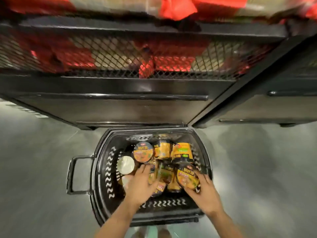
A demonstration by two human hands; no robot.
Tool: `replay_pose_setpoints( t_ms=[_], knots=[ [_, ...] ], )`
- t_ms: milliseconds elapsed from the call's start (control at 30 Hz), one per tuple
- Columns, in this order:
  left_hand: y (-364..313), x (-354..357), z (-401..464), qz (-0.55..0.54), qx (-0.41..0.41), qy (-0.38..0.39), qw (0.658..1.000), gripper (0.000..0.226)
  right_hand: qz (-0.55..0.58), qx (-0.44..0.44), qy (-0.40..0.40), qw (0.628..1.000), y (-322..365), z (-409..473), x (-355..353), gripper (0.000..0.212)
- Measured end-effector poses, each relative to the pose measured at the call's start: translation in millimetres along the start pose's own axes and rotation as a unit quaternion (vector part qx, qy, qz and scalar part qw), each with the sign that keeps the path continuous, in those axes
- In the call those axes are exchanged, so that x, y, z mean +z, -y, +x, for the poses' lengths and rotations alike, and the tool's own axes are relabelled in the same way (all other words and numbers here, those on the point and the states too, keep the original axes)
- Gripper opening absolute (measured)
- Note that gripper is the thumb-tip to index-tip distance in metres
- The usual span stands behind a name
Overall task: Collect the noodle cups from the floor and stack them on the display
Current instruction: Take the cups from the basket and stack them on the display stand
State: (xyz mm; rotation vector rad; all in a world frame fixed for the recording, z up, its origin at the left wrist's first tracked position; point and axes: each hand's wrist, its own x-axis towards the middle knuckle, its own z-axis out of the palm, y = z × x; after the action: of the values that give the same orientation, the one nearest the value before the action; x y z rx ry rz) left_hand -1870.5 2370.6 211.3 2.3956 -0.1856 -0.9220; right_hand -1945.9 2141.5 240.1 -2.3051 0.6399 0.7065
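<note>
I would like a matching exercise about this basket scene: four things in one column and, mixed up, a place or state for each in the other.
Things:
1. left hand
2. right hand
3. basket handle
4. white-bottomed cup

Places or states:
a. sticks out from the basket's left side
b. holds a tilted noodle cup
c. lies by the basket's left wall
d. reaches over the cups in the middle

Pairs: 1-d, 2-b, 3-a, 4-c

One black perforated plastic basket [109, 170] holds at least seven yellow-and-black noodle cups [143, 154], exact total unclear in the pile; two bare hands [139, 185] reach in.
</note>
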Motion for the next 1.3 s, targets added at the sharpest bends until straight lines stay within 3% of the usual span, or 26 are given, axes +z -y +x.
replay_pose_setpoints(
  t_ms=[167, 400, 600, 700, 867, 1067, 1300],
  knots=[
    [16, 70, 64, -0.029, -0.05, 0.044, 0.997, 0.095, 0.038, 0.023, -0.036, 0.998, -41, 23, 40, 0.07],
    [31, 118, 125, -0.095, -0.107, 0.061, 0.988, 0.117, 0.054, 0.019, -0.045, 0.997, -59, 51, 64, 0.066],
    [52, 95, 117, -0.105, -0.085, 0.072, 0.988, 0.119, 0.084, 0.011, -0.03, 0.996, -39, 80, 60, 0.065],
    [65, 61, 106, -0.114, -0.118, 0.045, 0.985, 0.127, 0.081, 0.019, -0.02, 0.996, -22, 98, 53, 0.074],
    [100, 26, 104, -0.194, -0.095, -0.029, 0.976, 0.132, 0.043, 0.043, -0.042, 0.997, -7, 138, 51, 0.089],
    [127, 41, 118, -0.153, -0.062, -0.066, 0.984, 0.124, 0.001, 0.097, -0.072, 0.993, -2, 176, 81, 0.109],
    [119, 47, 108, -0.188, -0.079, -0.079, 0.976, 0.122, 0.031, 0.082, -0.127, 0.988, -2, 172, 81, 0.101]
  ],
)
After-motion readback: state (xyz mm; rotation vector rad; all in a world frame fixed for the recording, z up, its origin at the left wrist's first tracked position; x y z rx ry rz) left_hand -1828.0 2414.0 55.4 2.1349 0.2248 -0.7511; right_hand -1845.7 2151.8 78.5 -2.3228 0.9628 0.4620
